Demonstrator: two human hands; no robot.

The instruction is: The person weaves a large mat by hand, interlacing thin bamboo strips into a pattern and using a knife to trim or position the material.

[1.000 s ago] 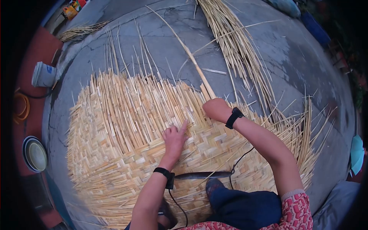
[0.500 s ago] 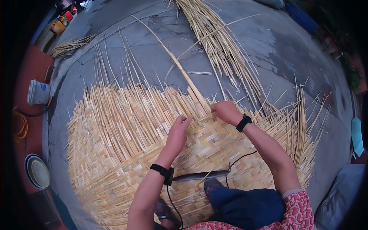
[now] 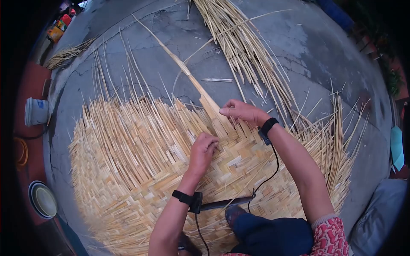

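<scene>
A large woven mat of pale flattened reed strips (image 3: 250, 160) lies on the ground under my feet, with a herringbone weave and loose ends along its far edge. My right hand (image 3: 245, 113) is closed at the far edge, its thumb and fingers against a long, wide reed strip (image 3: 201, 88) that extends away over the concrete. Lower and to the left, my left hand (image 3: 204, 151) rests on the weave with its fingers curled near the base of the strips. What its fingertips grip is hidden. A long dark blade-like tool (image 3: 224, 203) lies on the mat by my foot.
A bundle of reeds (image 3: 243, 47) lies on the concrete beyond the mat, and a smaller bundle (image 3: 70, 53) is at far left. On the left stand a white bucket (image 3: 36, 112) and stacked basins (image 3: 43, 200). Thin dark cords hang from both wristbands.
My right hand has moved slightly left and up onto the wide strip. My left hand has lowered slightly, its fingers more curled. The view has shifted a little.
</scene>
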